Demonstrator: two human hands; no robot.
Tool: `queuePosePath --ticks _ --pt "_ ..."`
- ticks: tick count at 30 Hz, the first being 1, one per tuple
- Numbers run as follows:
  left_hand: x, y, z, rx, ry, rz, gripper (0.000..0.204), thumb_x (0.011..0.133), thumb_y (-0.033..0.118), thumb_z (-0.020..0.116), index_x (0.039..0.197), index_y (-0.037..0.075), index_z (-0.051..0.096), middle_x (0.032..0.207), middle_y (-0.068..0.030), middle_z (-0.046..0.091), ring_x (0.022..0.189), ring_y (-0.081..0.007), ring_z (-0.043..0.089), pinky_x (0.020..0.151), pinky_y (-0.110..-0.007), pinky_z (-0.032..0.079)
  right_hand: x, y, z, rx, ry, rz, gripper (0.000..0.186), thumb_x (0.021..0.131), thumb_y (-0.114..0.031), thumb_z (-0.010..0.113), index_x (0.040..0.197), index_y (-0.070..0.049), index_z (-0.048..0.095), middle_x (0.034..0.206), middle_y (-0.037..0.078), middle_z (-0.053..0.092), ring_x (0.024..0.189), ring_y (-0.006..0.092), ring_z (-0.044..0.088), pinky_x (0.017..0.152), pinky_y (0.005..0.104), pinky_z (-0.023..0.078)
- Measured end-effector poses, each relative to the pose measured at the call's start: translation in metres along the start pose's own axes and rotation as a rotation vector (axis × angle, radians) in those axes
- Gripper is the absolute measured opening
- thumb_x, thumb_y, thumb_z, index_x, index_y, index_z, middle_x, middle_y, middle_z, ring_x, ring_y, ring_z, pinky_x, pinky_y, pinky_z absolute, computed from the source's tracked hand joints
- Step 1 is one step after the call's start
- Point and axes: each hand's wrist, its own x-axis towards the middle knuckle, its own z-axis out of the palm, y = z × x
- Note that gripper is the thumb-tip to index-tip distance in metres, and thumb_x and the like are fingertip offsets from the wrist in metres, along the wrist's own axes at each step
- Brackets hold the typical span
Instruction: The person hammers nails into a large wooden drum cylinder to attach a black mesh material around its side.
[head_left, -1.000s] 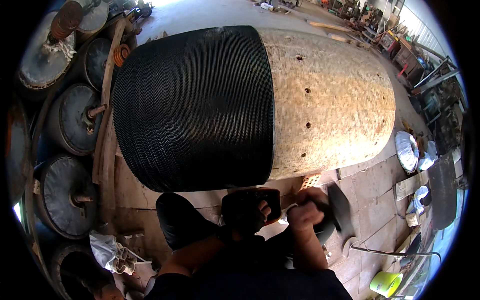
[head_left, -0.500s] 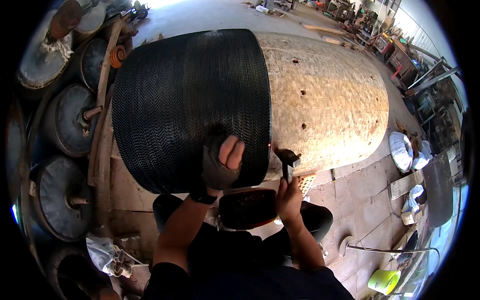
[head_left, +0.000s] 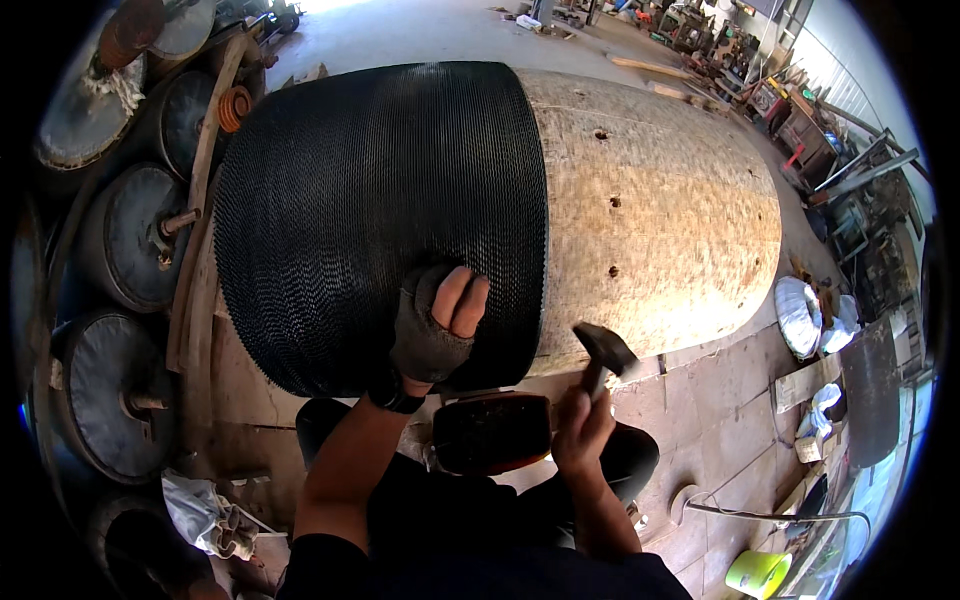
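Observation:
A large drum lies on its side in front of me. Its left part is covered with tightly packed black toothed strips [head_left: 380, 190]; its right part is bare, pale wood [head_left: 660, 210] with several small holes. My left hand [head_left: 435, 325], in a dark fingerless glove, rests against the black part near its right edge. Two bare fingers are curled; whatever they pinch is hidden. My right hand [head_left: 582, 430] grips a hammer [head_left: 606, 352] by its handle. The hammer's head is raised near the lower edge of the pale wood, apart from the strips.
A dark tray-like container [head_left: 490, 432] sits between my knees. Several grey drums with shafts [head_left: 115, 395] and long planks [head_left: 205, 150] line the left. To the right are a white wrapped coil [head_left: 798, 315], a metal stand [head_left: 770, 515] and a lime-green bucket [head_left: 758, 573].
The hammer has moved right and toward me, away from the edge of the black strips, and its head has tilted. My left hand stays against the strips. The view has shifted slightly.

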Motion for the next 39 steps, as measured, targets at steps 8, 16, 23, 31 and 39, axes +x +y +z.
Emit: queuePosePath --ticks 8,16,23,31,39 --pt "0.005 -0.002 0.001 0.014 -0.030 -0.013 0.042 0.079 -0.003 0.070 0.120 0.008 0.066 0.118 -0.0137 0.062 0.098 -0.0331 0.065 0.080 -0.049 0.056 0.004 0.014 0.005 -0.243 -0.095 0.059 0.018 0.101 -0.014 0.053 0.102 0.004 0.054 0.062 0.016 0.055 0.052 0.0226 0.057 0.050 0.0396 0.045" --pt "0.004 -0.003 0.005 0.049 -0.047 -0.043 0.045 0.078 -0.003 0.069 0.122 0.008 0.066 0.117 -0.0131 0.059 0.100 -0.0348 0.062 0.083 -0.053 0.053 0.023 0.009 0.013 -0.344 -0.092 -0.015 0.020 0.103 -0.017 0.052 0.099 0.003 0.054 0.066 0.015 0.057 0.057 0.0205 0.058 0.052 0.0386 0.044" --pt "0.004 0.001 0.007 0.102 -0.076 -0.063 0.043 0.078 -0.001 0.071 0.120 0.010 0.068 0.117 -0.0119 0.058 0.098 -0.0312 0.061 0.081 -0.048 0.054 0.016 0.025 0.010 -0.239 -0.055 -0.118 0.018 0.104 -0.015 0.049 0.103 0.002 0.054 0.067 0.008 0.055 0.059 0.0148 0.055 0.052 0.0336 0.042" --pt "0.013 -0.007 0.005 0.153 -0.091 -0.058 0.037 0.082 -0.002 0.065 0.117 0.008 0.069 0.111 -0.0114 0.058 0.095 -0.0304 0.061 0.081 -0.047 0.053 0.005 -0.002 -0.007 0.158 -0.020 -0.155 0.020 0.099 -0.012 0.051 0.106 0.004 0.061 0.083 0.020 0.064 0.073 0.0385 0.063 0.069 0.0415 0.051" --pt "0.024 -0.011 0.009 0.230 -0.072 -0.029 0.042 0.081 0.001 0.064 0.123 0.008 0.066 0.115 -0.0116 0.055 0.100 -0.0318 0.058 0.089 -0.050 0.050 -0.018 0.024 -0.001 -0.261 -0.122 0.092 0.018 0.103 -0.019 0.056 0.102 -0.002 0.050 0.071 0.027 0.060 0.068 0.0515 0.060 0.056 0.0547 0.044"
